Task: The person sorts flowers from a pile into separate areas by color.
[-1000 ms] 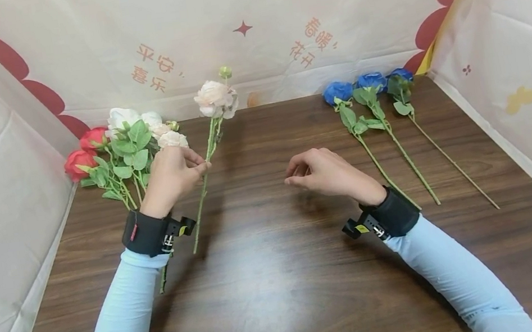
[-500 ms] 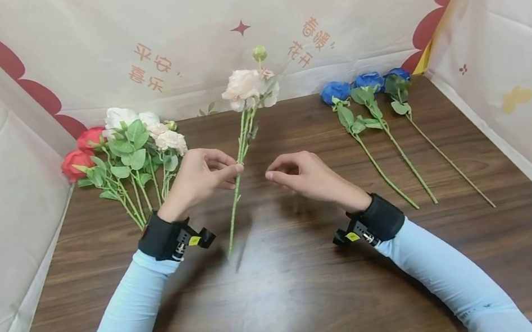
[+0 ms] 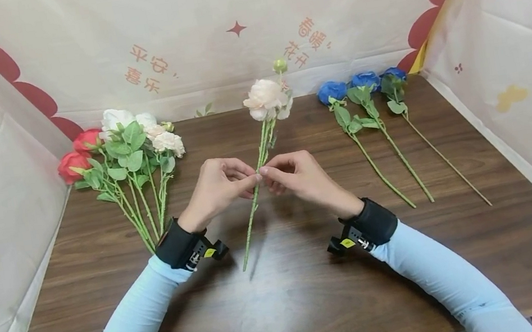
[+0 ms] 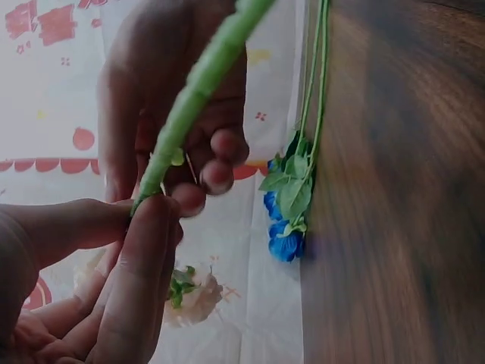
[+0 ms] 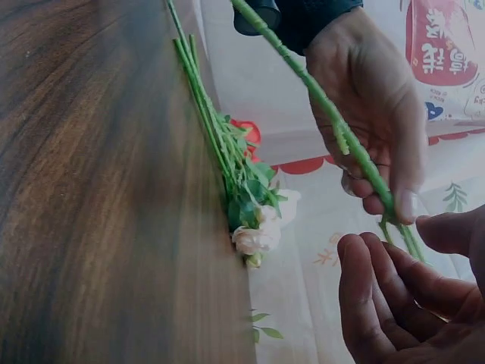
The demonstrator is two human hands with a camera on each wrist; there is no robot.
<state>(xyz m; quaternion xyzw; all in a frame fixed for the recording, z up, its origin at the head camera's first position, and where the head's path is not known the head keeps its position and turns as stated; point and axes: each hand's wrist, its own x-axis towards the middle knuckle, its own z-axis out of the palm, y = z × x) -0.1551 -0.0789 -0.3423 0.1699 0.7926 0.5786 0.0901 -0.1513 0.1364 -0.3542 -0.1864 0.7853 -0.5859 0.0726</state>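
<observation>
My left hand (image 3: 225, 187) pinches the green stem of a pale pink flower (image 3: 265, 99) between thumb and fingers. It stands tilted over the table, bloom up, with a small green bud above and the stem's lower end toward me. My right hand (image 3: 300, 178) is at the same part of the stem, its thumb tip close to the left thumb. In the right wrist view, the stem (image 5: 333, 114) passes between the right thumb and fingers (image 5: 364, 296), which are apart. The left wrist view shows the left thumb and finger pressed on the stem (image 4: 201, 83).
Red, white and pale pink flowers (image 3: 127, 145) lie in a bunch on the left of the wooden table (image 3: 286, 310). On the right lie blue roses (image 3: 365, 81) with separate long stems. Printed white cloth (image 3: 202, 4) walls the back and both sides.
My left hand has carried the pale pink flower from beside the left bunch rightward to the middle. My right hand has moved left to meet it at the stem.
</observation>
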